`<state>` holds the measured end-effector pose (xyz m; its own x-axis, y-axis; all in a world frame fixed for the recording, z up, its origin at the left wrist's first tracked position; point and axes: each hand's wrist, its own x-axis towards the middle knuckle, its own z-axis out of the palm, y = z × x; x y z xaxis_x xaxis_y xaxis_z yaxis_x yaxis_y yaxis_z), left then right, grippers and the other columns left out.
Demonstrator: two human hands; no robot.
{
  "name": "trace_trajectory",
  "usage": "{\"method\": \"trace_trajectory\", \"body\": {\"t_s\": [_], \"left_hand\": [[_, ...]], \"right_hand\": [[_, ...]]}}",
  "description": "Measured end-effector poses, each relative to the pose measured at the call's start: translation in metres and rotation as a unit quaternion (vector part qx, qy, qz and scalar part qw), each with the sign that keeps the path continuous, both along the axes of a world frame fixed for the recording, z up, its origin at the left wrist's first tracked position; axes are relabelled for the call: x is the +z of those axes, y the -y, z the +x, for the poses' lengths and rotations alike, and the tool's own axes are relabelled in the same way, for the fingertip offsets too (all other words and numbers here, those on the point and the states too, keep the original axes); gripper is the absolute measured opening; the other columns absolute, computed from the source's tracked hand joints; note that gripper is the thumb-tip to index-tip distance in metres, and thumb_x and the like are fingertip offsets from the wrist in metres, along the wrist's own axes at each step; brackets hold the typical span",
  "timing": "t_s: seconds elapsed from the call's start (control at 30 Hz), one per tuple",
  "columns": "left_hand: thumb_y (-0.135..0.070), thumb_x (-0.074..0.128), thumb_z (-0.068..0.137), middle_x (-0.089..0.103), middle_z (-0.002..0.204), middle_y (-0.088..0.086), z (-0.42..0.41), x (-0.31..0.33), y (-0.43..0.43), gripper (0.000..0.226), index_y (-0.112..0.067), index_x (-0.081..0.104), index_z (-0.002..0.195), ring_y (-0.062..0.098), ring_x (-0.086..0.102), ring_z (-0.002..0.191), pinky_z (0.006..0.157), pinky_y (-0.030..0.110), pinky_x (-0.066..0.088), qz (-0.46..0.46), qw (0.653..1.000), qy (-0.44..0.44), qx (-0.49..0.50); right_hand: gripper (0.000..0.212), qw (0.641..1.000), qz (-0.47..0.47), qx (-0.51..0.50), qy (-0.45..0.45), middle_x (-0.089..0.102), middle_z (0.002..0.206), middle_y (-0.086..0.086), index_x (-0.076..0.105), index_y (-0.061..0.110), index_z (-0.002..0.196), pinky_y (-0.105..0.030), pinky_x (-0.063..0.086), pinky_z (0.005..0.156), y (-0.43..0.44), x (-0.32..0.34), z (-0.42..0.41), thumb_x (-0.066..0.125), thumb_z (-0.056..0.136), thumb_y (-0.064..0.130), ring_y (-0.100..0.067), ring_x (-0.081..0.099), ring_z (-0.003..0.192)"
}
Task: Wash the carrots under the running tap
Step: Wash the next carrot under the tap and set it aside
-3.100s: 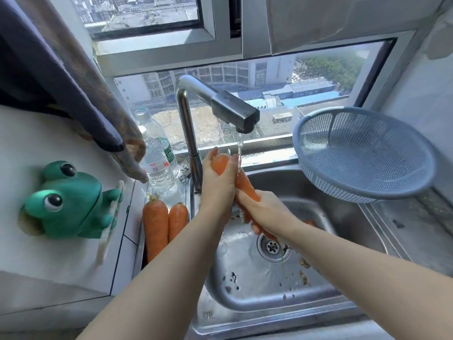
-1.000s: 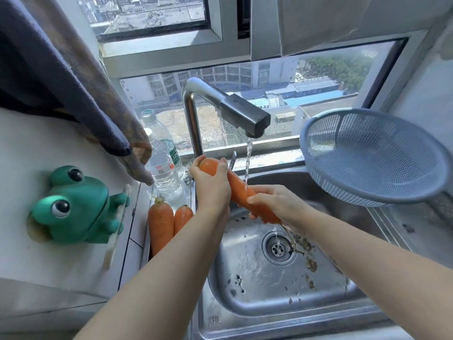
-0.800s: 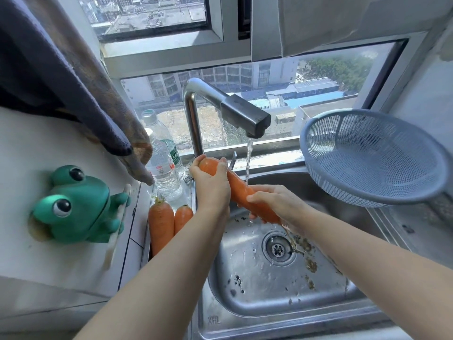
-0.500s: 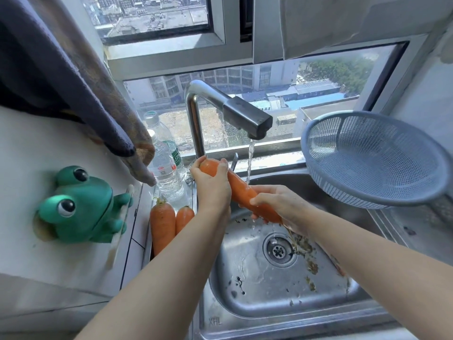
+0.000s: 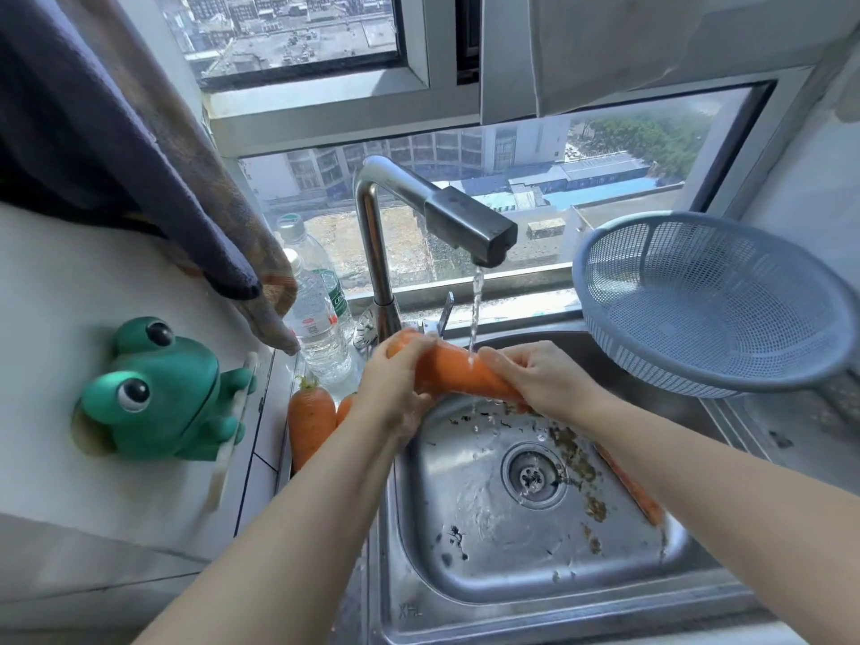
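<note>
We grip the carrot (image 5: 458, 372) at both ends, left hand (image 5: 395, 388) curled round the thick end, right hand (image 5: 535, 379) round the tip, so its middle sits under the stream from the tap (image 5: 465, 223). The sink (image 5: 512, 614) below holds dirt flecks (image 5: 570, 451) and a second carrot (image 5: 635, 493) at three o'clock; the basket (image 5: 698, 300) at two o'clock shows nothing inside.

We see bright daylight through the window (image 5: 535, 179) | glints on tap (image 5: 465, 223), wet sink (image 5: 465, 570) | edges bowed, lower left smeared
</note>
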<state>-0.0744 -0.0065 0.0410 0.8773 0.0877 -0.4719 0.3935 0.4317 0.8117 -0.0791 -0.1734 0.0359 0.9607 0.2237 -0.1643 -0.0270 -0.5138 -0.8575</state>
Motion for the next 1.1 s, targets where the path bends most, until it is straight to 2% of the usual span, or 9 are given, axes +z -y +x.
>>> {"method": "trace_trajectory", "body": {"t_s": [0.1, 0.3, 0.43, 0.53, 0.6, 0.7, 0.83, 1.0, 1.1], "left_hand": [[-0.01, 0.059, 0.09, 0.059, 0.117, 0.017, -0.015, 0.001, -0.012, 0.022, -0.007, 0.063, 0.112, 0.022, 0.061, 0.093, 0.063, 0.033, 0.06, 0.014, 0.988, -0.037, -0.148], [-0.026, 0.055, 0.095, 0.071, 0.094, 0.01, -0.039, 0.003, -0.017, 0.022, -0.01, 0.057, 0.109, 0.014, 0.068, 0.073, 0.052, 0.015, 0.053, 0.034, 0.932, -0.107, -0.344], [-0.027, 0.054, 0.096, 0.066, 0.097, 0.008, -0.045, -0.003, -0.003, 0.028, -0.007, 0.058, 0.115, 0.01, 0.064, 0.069, 0.052, 0.017, 0.051, 0.047, 0.946, -0.071, -0.313], [-0.025, 0.051, 0.098, 0.058, 0.101, 0.007, -0.054, -0.011, 0.005, 0.032, -0.01, 0.054, 0.126, 0.01, 0.061, 0.075, 0.057, 0.017, 0.051, 0.097, 0.946, -0.022, -0.308], [-0.023, 0.052, 0.098, 0.057, 0.104, 0.006, -0.059, -0.015, 0.005, 0.033, -0.017, 0.05, 0.13, 0.011, 0.059, 0.08, 0.062, 0.018, 0.051, 0.133, 0.942, 0.01, -0.308], [-0.021, 0.057, 0.095, 0.057, 0.112, 0.005, -0.061, -0.018, -0.006, 0.043, -0.025, 0.042, 0.135, 0.014, 0.058, 0.092, 0.074, 0.022, 0.052, 0.164, 0.929, 0.039, -0.331], [-0.013, 0.065, 0.087, 0.057, 0.118, 0.009, -0.057, -0.018, -0.022, 0.053, -0.023, 0.04, 0.133, 0.02, 0.063, 0.099, 0.079, 0.028, 0.057, 0.186, 0.919, -0.009, -0.347], [-0.003, 0.058, 0.08, 0.056, 0.075, 0.009, -0.063, -0.019, -0.015, 0.012, -0.01, 0.056, 0.089, 0.019, 0.061, 0.07, 0.06, 0.028, 0.053, 0.258, 0.891, -0.045, -0.371], [-0.002, 0.056, 0.077, 0.053, 0.062, 0.006, -0.065, -0.017, -0.009, 0.008, -0.008, 0.055, 0.082, 0.015, 0.056, 0.056, 0.051, 0.024, 0.049, 0.302, 0.878, -0.02, -0.371]], "right_hand": [[0.055, 0.983, -0.157, 0.006, 0.096, 0.045, 0.051, -0.001, 0.044, 0.014, 0.054, -0.033, 0.042, 0.061, 0.014, -0.011, 0.011, 0.04, 0.099, 0.045, -0.018, 0.046, 0.049], [0.052, 0.957, -0.211, -0.016, 0.2, 0.058, 0.058, 0.007, 0.063, 0.021, 0.065, -0.032, 0.043, 0.069, 0.012, -0.013, 0.012, 0.028, 0.091, 0.048, -0.016, 0.056, 0.063], [0.031, 0.952, -0.081, -0.221, 0.196, 0.066, 0.104, -0.006, 0.065, 0.013, 0.108, -0.033, 0.04, 0.091, -0.006, -0.03, 0.009, 0.043, 0.098, 0.033, -0.024, 0.057, 0.103], [0.059, 0.931, 0.108, -0.348, 0.021, 0.039, 0.147, -0.007, 0.03, 0.013, 0.147, -0.037, 0.03, 0.112, -0.032, -0.041, 0.003, 0.055, 0.096, 0.026, -0.024, 0.035, 0.136], [0.064, 0.875, 0.268, -0.389, -0.104, 0.046, 0.142, -0.011, 0.027, 0.014, 0.148, -0.047, 0.041, 0.106, -0.045, -0.044, 0.0, 0.058, 0.094, 0.032, -0.028, 0.05, 0.127], [0.034, 0.809, 0.415, -0.359, -0.21, 0.065, 0.103, -0.011, 0.049, 0.009, 0.12, -0.043, 0.056, 0.084, -0.053, -0.038, -0.007, 0.064, 0.091, 0.019, -0.023, 0.068, 0.09], [0.044, 0.839, 0.401, -0.281, -0.239, 0.062, 0.096, -0.011, 0.046, 0.005, 0.119, -0.046, 0.054, 0.085, -0.063, -0.04, -0.017, 0.071, 0.082, 0.002, -0.026, 0.066, 0.09], [0.058, 0.918, 0.269, -0.229, -0.178, 0.062, 0.115, -0.008, 0.044, 0.015, 0.131, -0.047, 0.05, 0.096, -0.078, -0.047, -0.027, 0.072, 0.081, 0.005, -0.024, 0.063, 0.104], [0.065, 0.922, 0.265, -0.253, -0.128, 0.059, 0.119, -0.006, 0.032, 0.022, 0.143, -0.047, 0.053, 0.091, -0.077, -0.053, -0.024, 0.064, 0.087, 0.011, -0.026, 0.065, 0.101]]}}
